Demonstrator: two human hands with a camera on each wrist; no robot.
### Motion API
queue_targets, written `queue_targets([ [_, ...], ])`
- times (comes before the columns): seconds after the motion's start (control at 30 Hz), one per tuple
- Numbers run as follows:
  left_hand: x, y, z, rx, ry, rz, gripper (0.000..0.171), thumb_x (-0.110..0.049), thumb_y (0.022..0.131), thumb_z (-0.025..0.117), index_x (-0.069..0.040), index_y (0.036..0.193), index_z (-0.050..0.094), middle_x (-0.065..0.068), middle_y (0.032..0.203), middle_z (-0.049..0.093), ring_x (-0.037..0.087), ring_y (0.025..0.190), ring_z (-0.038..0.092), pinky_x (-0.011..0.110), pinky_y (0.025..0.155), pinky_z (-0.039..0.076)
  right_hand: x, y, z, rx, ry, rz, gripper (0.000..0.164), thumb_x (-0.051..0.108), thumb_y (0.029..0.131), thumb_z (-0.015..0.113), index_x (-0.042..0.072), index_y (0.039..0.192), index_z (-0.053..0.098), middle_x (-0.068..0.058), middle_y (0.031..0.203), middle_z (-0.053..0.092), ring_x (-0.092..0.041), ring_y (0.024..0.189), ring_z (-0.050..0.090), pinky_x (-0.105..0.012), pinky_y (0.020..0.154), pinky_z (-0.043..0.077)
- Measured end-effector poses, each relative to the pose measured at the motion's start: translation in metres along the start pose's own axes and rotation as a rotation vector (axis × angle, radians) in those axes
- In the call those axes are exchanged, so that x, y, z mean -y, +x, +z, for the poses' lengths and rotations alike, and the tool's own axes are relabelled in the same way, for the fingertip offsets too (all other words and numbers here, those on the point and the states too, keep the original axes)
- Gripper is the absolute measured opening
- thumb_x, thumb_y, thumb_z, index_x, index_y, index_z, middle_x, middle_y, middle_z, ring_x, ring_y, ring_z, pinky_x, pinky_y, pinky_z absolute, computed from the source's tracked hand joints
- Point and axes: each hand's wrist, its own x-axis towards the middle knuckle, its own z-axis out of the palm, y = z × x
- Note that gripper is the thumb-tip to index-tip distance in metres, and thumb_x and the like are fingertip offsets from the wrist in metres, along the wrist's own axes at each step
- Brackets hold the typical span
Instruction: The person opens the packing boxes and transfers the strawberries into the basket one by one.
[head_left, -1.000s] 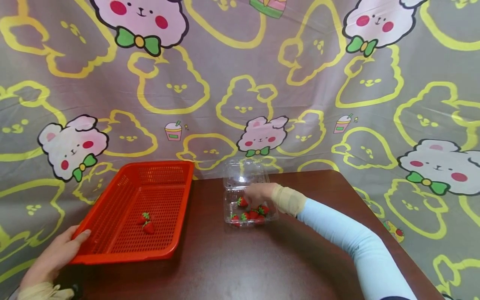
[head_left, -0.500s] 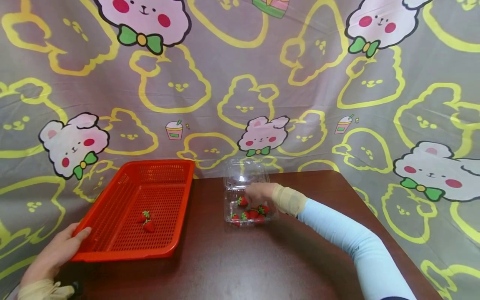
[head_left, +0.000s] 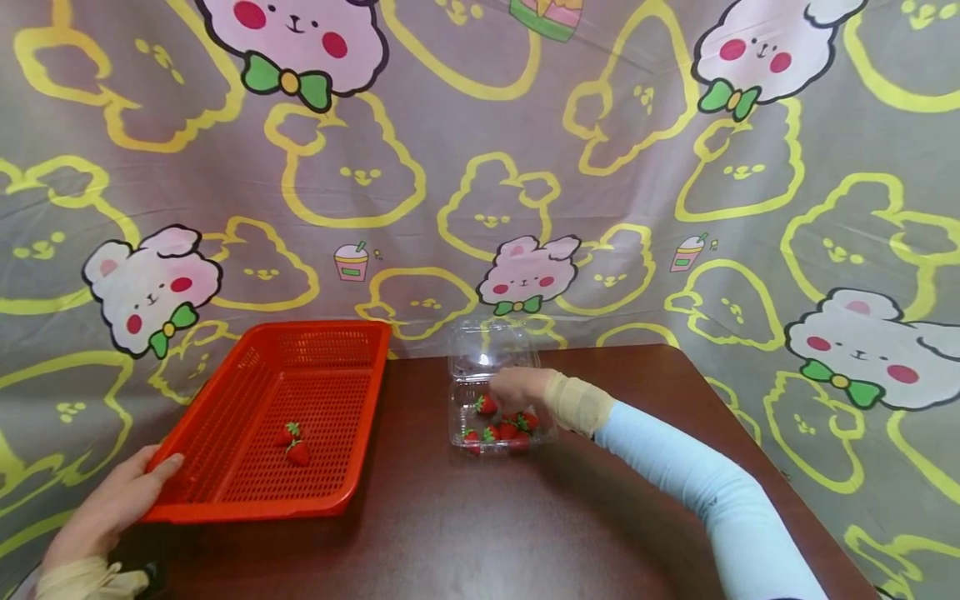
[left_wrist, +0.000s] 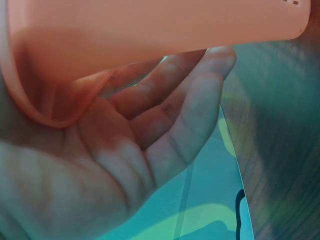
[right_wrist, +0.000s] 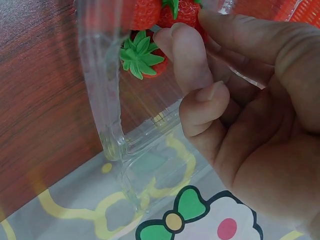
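Observation:
My left hand [head_left: 120, 500] grips the near left corner of a red plastic basket [head_left: 352, 467], thumb over the rim. In the left wrist view its fingers [left_wrist: 195, 115] curl beneath the basket wall [left_wrist: 150, 30]. Two strawberries [head_left: 297, 452] lie on the basket's floor. My right hand [head_left: 521, 387] reaches down into a clear plastic clamshell box [head_left: 457, 408] holding several strawberries [head_left: 486, 405]. In the right wrist view the right hand's thumb and forefinger pinch a strawberry [right_wrist: 180, 14]; another strawberry [right_wrist: 142, 55] with green leaves sits beside the fingertips.
The clamshell's lid [head_left: 491, 346] stands raised at the back. Both containers are on a dark brown table [head_left: 450, 533], the basket left of the box. A patterned cloth [head_left: 615, 192] hangs right behind the table's back edge.
The head view shifts slightly. Both hands, the basket and the clamshell stay in nearly the same places.

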Motion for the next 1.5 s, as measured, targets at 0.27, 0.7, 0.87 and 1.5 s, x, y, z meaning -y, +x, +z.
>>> queue_targets([
  [0.27,-0.001,0.001,-0.001,0.008,-0.014,-0.012,0.066,-0.041,0.106,0.03,0.017,0.137,0.025,0.034,0.115,0.054,0.012,0.083,0.056,0.027,0.07,0.043,-0.002,0.0,-0.001,-0.038,0.002,-0.019,0.02,-0.004,0.08,0.063,0.008,0.064,0.061,0.008,0.052,0.045,-0.007,0.047,0.041,-0.022,0.045,0.035],
  [0.7,-0.002,-0.002,0.0,0.004,-0.019,0.006,0.061,-0.037,0.107,0.028,0.017,0.136,0.027,0.032,0.112,0.055,0.01,0.081,0.054,0.025,0.068,0.043,-0.009,-0.005,-0.012,-0.11,0.002,-0.093,0.029,-0.003,0.083,0.06,0.013,0.059,0.053,0.006,0.055,0.042,-0.007,0.05,0.038,-0.021,0.048,0.033],
  [0.87,-0.002,-0.004,0.001,-0.005,-0.006,0.006,0.061,-0.036,0.107,0.029,0.017,0.136,0.027,0.034,0.113,0.054,0.011,0.082,0.055,0.025,0.068,0.042,-0.011,-0.011,-0.021,-0.16,-0.004,-0.085,0.017,-0.001,0.084,0.061,0.01,0.072,0.064,0.002,0.065,0.055,-0.008,0.058,0.045,-0.022,0.053,0.039],
  [1.5,0.005,-0.001,0.0,-0.016,0.015,0.036,0.064,-0.04,0.105,0.03,0.016,0.136,0.028,0.035,0.117,0.053,0.011,0.085,0.055,0.026,0.07,0.042,0.005,-0.017,-0.065,-0.246,-0.028,-0.044,0.017,-0.004,0.079,0.059,0.011,0.07,0.059,0.001,0.067,0.053,-0.013,0.061,0.046,-0.026,0.056,0.041],
])
